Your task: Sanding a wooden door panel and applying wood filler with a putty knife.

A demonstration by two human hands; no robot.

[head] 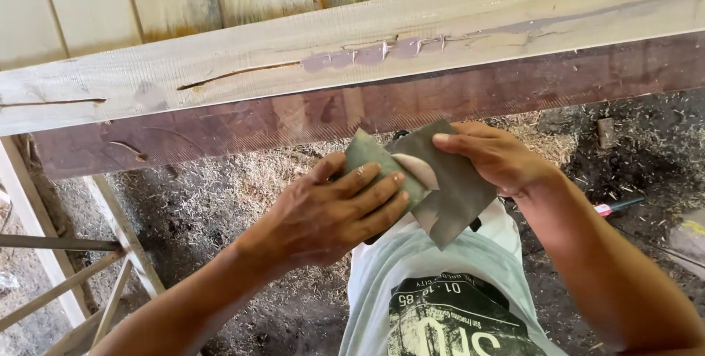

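holding sandpaper sheet (448, 180) – both hands, left hand (330, 213), right hand (496, 154)

head camera looks steeply down, close over a wooden beam (352, 70).

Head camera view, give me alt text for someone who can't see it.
Two bare hands, left hand and right hand, hold a grey sheet of sandpaper between them, just below a long wooden beam with purplish filler patches. Wood shavings cover the ground below.
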